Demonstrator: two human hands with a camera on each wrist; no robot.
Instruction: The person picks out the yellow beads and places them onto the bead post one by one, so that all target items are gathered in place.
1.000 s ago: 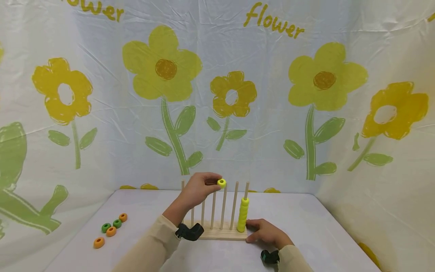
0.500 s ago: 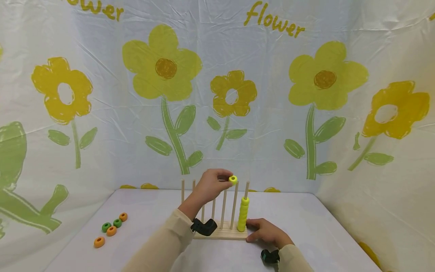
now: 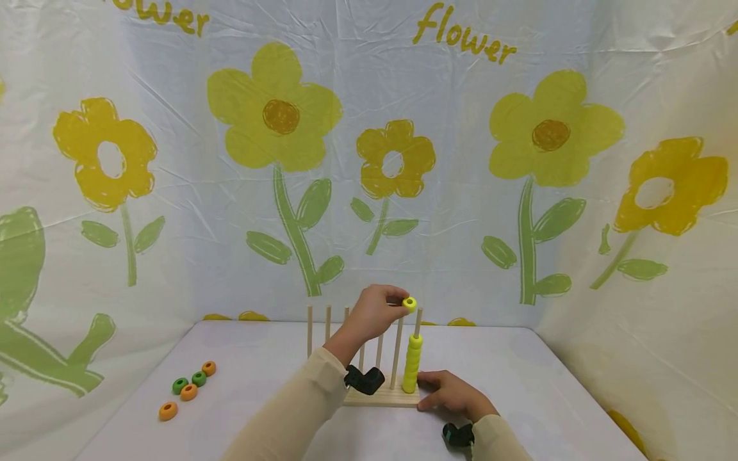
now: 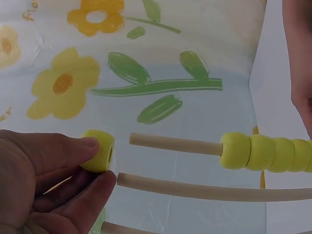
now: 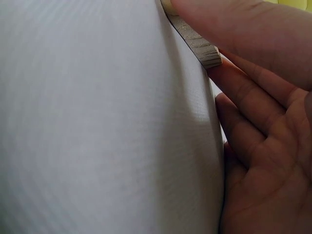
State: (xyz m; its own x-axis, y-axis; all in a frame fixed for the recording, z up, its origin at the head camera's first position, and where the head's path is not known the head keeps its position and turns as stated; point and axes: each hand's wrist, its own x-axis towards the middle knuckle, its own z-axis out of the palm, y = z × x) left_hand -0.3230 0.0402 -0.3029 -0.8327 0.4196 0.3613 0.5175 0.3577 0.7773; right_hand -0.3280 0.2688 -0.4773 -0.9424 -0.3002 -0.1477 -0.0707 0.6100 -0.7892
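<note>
My left hand (image 3: 373,314) pinches a yellow bead (image 4: 101,158) between thumb and fingers, raised near the top of the right-end peg (image 3: 418,321). In the left wrist view the bead is a short gap away from that peg's tip, its hole facing the pegs. Several yellow beads (image 3: 412,366) are stacked on the same peg, leaving its upper part bare. The wooden peg stand (image 3: 385,398) has a row of upright pegs, partly hidden by my left arm. My right hand (image 3: 455,394) grips the right end of its base, with the thumb in front and fingers round the end.
Orange beads (image 3: 168,411) and green beads (image 3: 180,385) lie loose at the left of the white table (image 3: 490,358). A flower-printed cloth (image 3: 450,256) hangs behind and along both sides. Each wrist wears a black camera (image 3: 366,380).
My left hand has carried the yellow bead rightwards over the peg tops, from the middle pegs to close by the right-end peg. The right hand stays on the base.
</note>
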